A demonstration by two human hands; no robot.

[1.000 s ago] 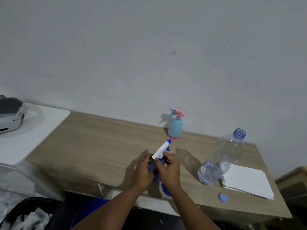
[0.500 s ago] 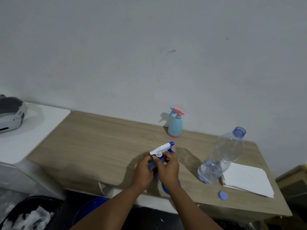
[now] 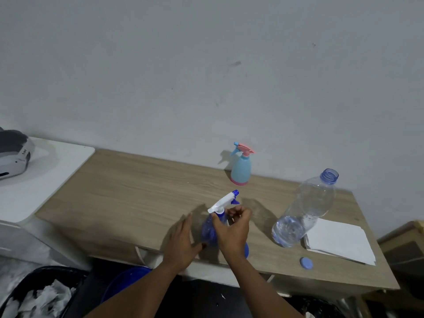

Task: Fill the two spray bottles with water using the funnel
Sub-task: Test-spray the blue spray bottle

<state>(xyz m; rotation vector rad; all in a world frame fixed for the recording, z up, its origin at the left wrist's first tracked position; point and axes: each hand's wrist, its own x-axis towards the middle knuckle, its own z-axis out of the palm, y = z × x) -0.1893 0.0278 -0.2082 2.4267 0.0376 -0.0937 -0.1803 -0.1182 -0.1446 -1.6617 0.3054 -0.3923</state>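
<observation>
Blue spray bottle (image 3: 210,230): it stands near the front edge of the tabletop (image 3: 128,193), about in the middle. Its white top (image 3: 221,203) with a blue tip points up and to the right.
Right hand (image 3: 231,228): its thumb and fingers are curled around the neck of the blue spray bottle, just under the white top. It is holding the bottle there.
Left hand (image 3: 183,244): it is spread wide, fingers flat and loose, just beside the left side of the blue spray bottle. It holds nothing. I cannot tell if the thumb touches the bottle.
Light blue spray bottle (image 3: 239,167): it has a pink top and a pink bottom. It stands upright at the back edge of the tabletop, by the wall.
Big clear bottle (image 3: 302,210): it stands near the right side of the tabletop with its top open. A little water sits at the bottom.
Blue cap (image 3: 306,263): it lies alone near the front right corner, in front of the big clear bottle.
White papers (image 3: 339,241): a flat stack on the right side of the tabletop, touching the big clear bottle's base.
Funnel: I cannot see it clearly.
</observation>
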